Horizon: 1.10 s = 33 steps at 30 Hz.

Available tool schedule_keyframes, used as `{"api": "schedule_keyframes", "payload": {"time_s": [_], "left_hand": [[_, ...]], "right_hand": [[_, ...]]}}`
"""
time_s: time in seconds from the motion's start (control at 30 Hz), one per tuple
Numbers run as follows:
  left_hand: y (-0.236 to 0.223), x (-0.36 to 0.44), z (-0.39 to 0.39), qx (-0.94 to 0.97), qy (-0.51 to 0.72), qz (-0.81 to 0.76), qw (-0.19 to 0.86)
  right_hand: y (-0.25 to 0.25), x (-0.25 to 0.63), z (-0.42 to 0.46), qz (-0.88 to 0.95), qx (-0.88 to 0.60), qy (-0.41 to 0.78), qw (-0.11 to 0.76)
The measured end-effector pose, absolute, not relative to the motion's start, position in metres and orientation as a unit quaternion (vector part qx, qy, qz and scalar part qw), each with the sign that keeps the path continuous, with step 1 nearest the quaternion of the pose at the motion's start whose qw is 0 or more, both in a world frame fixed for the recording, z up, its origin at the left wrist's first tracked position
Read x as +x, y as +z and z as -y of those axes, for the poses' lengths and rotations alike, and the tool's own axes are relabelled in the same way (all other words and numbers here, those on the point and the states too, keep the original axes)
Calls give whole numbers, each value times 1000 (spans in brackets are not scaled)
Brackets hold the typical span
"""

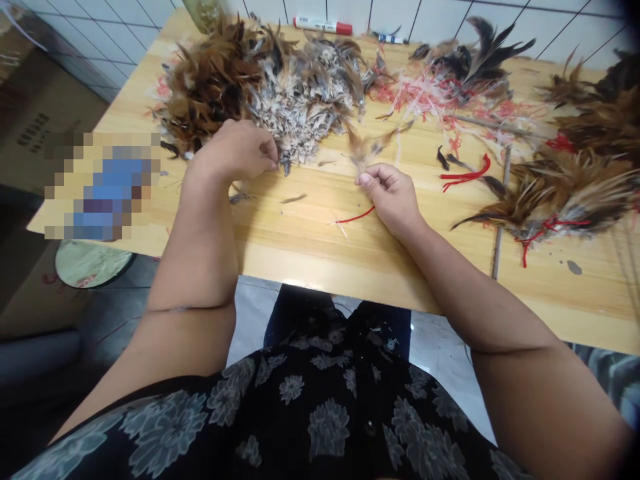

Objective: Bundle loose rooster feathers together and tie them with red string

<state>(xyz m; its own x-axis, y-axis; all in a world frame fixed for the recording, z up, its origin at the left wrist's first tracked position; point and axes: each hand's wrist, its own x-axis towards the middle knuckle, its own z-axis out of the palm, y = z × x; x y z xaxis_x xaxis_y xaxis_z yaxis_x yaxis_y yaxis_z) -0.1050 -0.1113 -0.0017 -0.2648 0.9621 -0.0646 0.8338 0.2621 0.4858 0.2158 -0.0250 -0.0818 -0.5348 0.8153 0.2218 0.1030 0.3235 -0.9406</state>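
Observation:
My right hand (393,193) pinches a few brown feathers (370,148) by their pale base, tips fanned out toward the wall. Below that hand a red string (356,215) with a frayed white end lies along the wood. My left hand (250,150) is bent over the near edge of a large heap of brown and grey feathers (300,100). Its fingers are curled together at the heap; whatever is between them is hidden. A small dark feather (287,167) lies just beside those fingertips.
Behind lie a red marker (324,26) and a pink-and-white heap of string (425,93). Red ties (467,175), a thin stick (501,213) and tied feather bundles (555,187) are on the right. The wooden table (320,247) meets a tiled wall. Cardboard boxes (45,120) stand left.

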Motion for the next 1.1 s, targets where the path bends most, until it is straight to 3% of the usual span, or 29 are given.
{"api": "schedule_keyframes", "payload": {"time_s": [0.23, 0.4, 0.8, 1.1], "left_hand": [[7, -113, 118, 558, 268, -755, 216], [2, -124, 117, 585, 255, -731, 240], [20, -91, 120, 556, 286, -755, 199], [26, -78, 129, 509, 439, -659, 338]], "right_hand": [[-79, 216, 26, 727, -320, 487, 363], [-81, 215, 27, 729, -316, 487, 361], [-88, 214, 27, 744, -314, 469, 358], [-83, 214, 30, 749, -321, 462, 349]]}}
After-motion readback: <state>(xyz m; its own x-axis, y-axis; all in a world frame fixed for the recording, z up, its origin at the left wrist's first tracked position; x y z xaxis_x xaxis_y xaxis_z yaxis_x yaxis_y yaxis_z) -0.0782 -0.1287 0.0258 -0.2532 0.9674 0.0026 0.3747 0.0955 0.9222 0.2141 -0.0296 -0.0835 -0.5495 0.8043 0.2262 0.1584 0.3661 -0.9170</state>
